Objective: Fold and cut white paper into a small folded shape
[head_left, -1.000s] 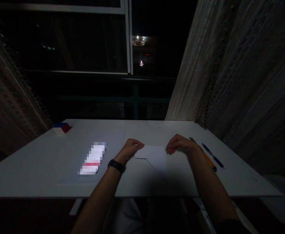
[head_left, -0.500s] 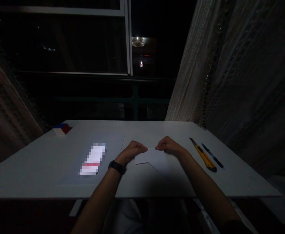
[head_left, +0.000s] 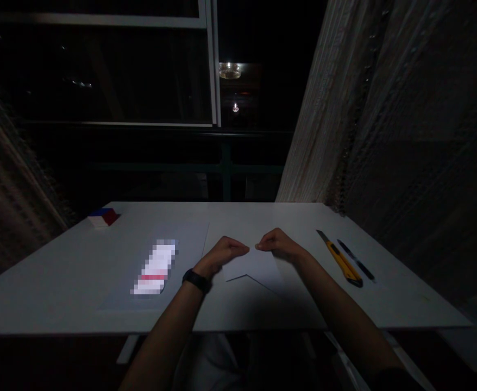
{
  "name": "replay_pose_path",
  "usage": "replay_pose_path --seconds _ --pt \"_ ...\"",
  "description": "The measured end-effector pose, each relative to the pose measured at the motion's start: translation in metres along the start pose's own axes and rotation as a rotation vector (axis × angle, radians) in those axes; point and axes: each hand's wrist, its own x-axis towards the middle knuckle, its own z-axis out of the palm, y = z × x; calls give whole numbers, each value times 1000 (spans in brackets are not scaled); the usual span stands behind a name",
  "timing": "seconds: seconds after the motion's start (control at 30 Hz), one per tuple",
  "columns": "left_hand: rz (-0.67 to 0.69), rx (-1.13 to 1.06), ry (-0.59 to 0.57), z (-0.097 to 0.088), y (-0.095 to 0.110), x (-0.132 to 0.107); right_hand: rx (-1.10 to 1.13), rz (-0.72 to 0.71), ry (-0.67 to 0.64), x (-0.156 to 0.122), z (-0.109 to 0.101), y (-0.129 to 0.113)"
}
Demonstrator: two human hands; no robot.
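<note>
Head view: left hand (head_left: 224,251) and right hand (head_left: 280,243) each pinch the far edge of the white paper (head_left: 250,265), fingers closed, tips near but apart; creasing or pressing seems the step in hand, the next move likely calling for even pressure. The paper is mid-table (head_left: 59,293), left of the yellow cutter (head_left: 343,264).

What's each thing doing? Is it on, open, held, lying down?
White paper: held, near edge angled
Left hand: pinching it
Right hand: pinching it
Phone: lit, lying flat
Sheet beneath phone: flat
Yellow knife: blade out, lying down
Pen: lying down
Chandelier: lit
Block: resting on table
</note>
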Motion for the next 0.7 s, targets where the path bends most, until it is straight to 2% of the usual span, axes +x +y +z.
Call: replay_pose_path --seconds 0.2,0.43,0.7 --pt "-58 -96 -79 -2 5 -3 -34 8 27 0 -16 0" --pt "-80 -198 -67 -1 6 -2 -48 38 48 -3 -40 1" --pt "-144 -297 -73 -5 1 1 73 81 130 -9 -58 3"
